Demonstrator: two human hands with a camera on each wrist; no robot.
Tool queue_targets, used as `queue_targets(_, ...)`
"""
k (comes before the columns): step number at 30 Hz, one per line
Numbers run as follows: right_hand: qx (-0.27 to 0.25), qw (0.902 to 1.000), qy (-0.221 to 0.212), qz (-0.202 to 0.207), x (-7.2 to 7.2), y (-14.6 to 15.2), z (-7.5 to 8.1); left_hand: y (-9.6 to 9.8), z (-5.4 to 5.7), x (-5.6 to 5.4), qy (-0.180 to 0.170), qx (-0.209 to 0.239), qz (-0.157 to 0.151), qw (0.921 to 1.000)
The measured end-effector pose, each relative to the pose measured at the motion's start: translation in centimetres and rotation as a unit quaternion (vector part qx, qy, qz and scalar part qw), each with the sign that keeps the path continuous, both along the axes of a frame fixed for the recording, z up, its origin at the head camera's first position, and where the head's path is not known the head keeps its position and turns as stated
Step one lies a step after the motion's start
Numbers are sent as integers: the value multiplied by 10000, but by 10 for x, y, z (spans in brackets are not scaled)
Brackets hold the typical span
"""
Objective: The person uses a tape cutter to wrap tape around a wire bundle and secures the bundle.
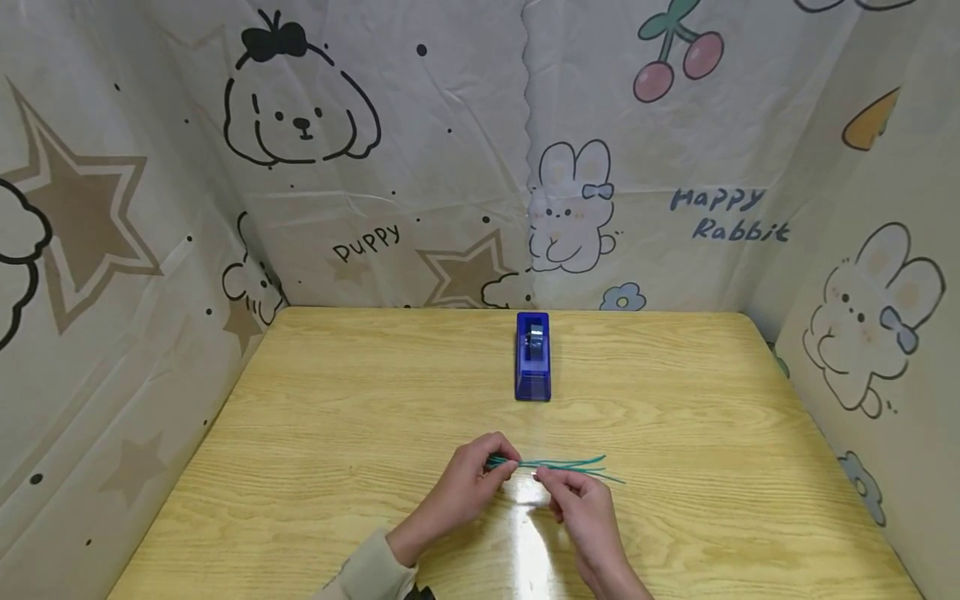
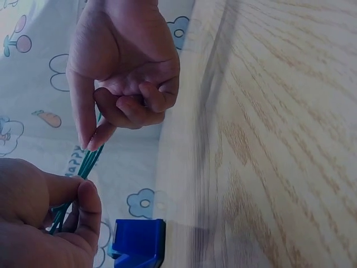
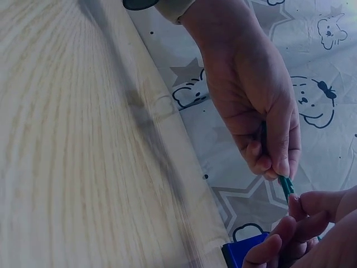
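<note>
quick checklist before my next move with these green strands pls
1. Left hand holding the green strands: ok, gripped.
2. Right hand holding them too: ok, pinched between thumb and finger.
3. Strand ends beyond the right hand even and together: not ok, spread and uneven.
4. Blue tape dispenser on the table: ok, beyond the hands.
5. Tape's free end ready: cannot tell, too small.

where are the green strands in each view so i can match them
Head: below and right of centre, green strands held by the left hand and right hand.
Left wrist: left side, slanting between the hands.
Right wrist: right of centre, a short piece between the hands.
Shared landmark: blue tape dispenser, low in both wrist views.
</note>
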State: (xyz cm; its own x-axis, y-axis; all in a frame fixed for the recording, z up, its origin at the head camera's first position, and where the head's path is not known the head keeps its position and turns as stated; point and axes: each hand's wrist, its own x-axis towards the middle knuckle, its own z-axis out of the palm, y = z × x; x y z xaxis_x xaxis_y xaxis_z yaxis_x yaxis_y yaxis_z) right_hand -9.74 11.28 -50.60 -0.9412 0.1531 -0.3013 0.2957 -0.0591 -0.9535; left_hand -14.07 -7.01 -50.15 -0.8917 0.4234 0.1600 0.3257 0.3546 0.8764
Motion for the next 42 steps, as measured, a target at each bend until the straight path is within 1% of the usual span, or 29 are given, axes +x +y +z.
queue_targets(8,-78,9999,-77,46,0,-2,-4,0,3,1,-269,87,-17,9996)
queue_targets(15,-101,9999,-94,51,0,-3,-6,0,4,0,-457,92,7,9989)
queue_targets(22,-157,9998,10,100,-1,-3,-7,-2,6,-1,-737,265,-114,9969)
queue_targets(33,-218,9997,-35,67,-2,-3,-9,-3,6,-3,-931,345,-231,9948)
queue_targets(36,-254,9997,1,44,-3,-4,-10,-4,6,-4,-923,339,-256,9948)
queue_targets(42,-316,9995,-9,22,-4,-5,-11,-4,7,-4,-973,273,-236,9946)
